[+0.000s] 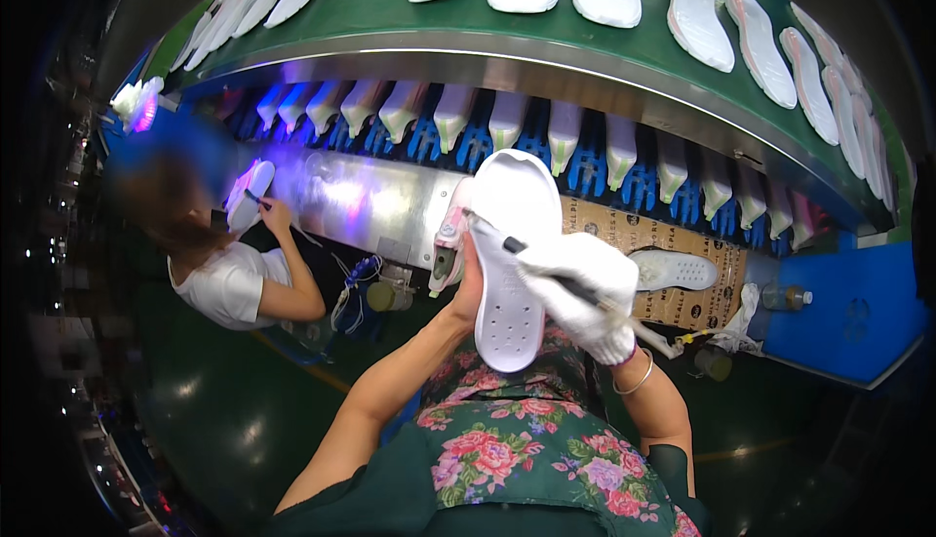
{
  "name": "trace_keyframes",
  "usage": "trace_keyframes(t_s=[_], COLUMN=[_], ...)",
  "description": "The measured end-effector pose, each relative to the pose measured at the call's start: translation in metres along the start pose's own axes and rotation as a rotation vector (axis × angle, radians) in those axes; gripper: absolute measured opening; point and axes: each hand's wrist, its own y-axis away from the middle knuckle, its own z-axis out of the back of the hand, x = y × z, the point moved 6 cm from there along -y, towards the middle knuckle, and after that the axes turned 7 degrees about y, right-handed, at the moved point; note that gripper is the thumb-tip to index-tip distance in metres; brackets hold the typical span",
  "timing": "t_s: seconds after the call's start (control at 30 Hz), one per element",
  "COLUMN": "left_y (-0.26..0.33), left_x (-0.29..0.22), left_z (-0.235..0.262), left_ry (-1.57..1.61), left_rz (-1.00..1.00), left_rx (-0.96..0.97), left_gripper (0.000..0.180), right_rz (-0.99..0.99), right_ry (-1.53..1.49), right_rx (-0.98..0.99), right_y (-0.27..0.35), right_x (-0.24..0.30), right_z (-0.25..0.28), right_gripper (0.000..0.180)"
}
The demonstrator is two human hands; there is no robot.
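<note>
My bare left hand (470, 281) grips the left edge of a white shoe sole (511, 318), held upright in front of my chest with its hollow inner side facing up. Small holes dot the sole's heel end. A white knitted glove covers my right hand (583, 293), which is closed around a thin brush (513, 243) with a dark section near its tip. That tip lies over the left edge of the sole. Beside the sole's left edge sits a pink and white shoe (450, 235); whether my left hand touches it, I cannot tell.
Above, a green conveyor (366, 10) carries several white soles. Under its metal edge, shoes on blue racks (587, 161) form a row. Another sole (675, 271) lies on cardboard (575, 215) at right, near a blue box (838, 313). A co-worker (234, 278) at left holds a shoe.
</note>
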Motion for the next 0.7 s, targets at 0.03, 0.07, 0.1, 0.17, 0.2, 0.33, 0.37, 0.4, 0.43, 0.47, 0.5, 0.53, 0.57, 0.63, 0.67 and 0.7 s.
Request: trace_keyframes(t_s=[0.03,0.07,0.1,0.17,0.2,0.33,0.37,0.4,0.43,0.47,0.5,0.53,0.57,0.63,0.67,0.7], left_y=[0.0,-0.001,-0.002,-0.005,-0.005,-0.003,-0.004,-0.005,-0.009,-0.008,-0.009,-0.008,-0.008,-0.007,-0.01,-0.012], left_x=[-0.002,-0.006,-0.008,-0.012,-0.014,-0.017,-0.023,-0.028,-0.027,-0.03,-0.037,-0.035,-0.033,-0.036,-0.037,-0.038], left_z=[-0.003,-0.007,-0.006,-0.005,-0.004,0.018,0.01,0.005,0.005,0.005,0.0,0.003,0.009,0.009,0.012,0.012], left_ry=[0.024,0.046,0.025,-0.02,-0.036,0.061,0.084,0.019,0.059,0.001,-0.065,0.103,0.272,0.185,0.18,0.177], left_rz=[-0.002,0.0,-0.003,-0.004,-0.002,0.005,0.016,-0.023,0.003,-0.013,-0.032,-0.003,0.025,0.073,0.05,0.026], left_rx=[0.114,0.234,0.191,0.111,0.056,0.101,0.121,0.059,0.09,0.072,0.063,0.115,0.166,0.227,0.275,0.319], left_gripper=[0.097,0.098,0.098,0.096,0.095,0.097,0.099,0.101,0.102,0.102,0.102,0.105,0.108,0.115,0.116,0.117], right_rz=[-0.064,-0.02,-0.107,0.148,0.115,0.103,0.067,0.044,0.031,0.06,0.165,0.217,0.269,0.181,0.139,0.095], right_ry=[-0.069,0.036,-0.007,0.211,0.292,-0.026,-0.028,0.013,0.055,0.053,0.181,0.194,0.208,0.032,-0.062,-0.157], right_rx=[-0.077,-0.162,-0.169,-0.034,0.06,0.114,0.081,0.02,-0.04,-0.05,0.039,0.071,0.104,0.12,0.126,0.134], right_y=[-0.002,-0.002,0.001,-0.002,0.005,0.004,0.004,0.007,0.008,0.008,0.008,0.012,0.018,0.023,0.021,0.019], right_x=[-0.005,-0.012,-0.014,0.001,0.004,0.011,0.007,0.001,-0.003,0.005,0.014,0.018,0.022,0.02,0.016,0.014], right_z=[0.006,0.009,0.005,-0.007,-0.02,-0.02,-0.015,-0.014,-0.014,-0.017,-0.023,-0.029,-0.036,-0.041,-0.039,-0.037], right_gripper=[0.021,0.022,0.025,0.03,0.023,0.026,0.024,0.024,0.023,0.024,0.026,0.027,0.029,0.027,0.027,0.026])
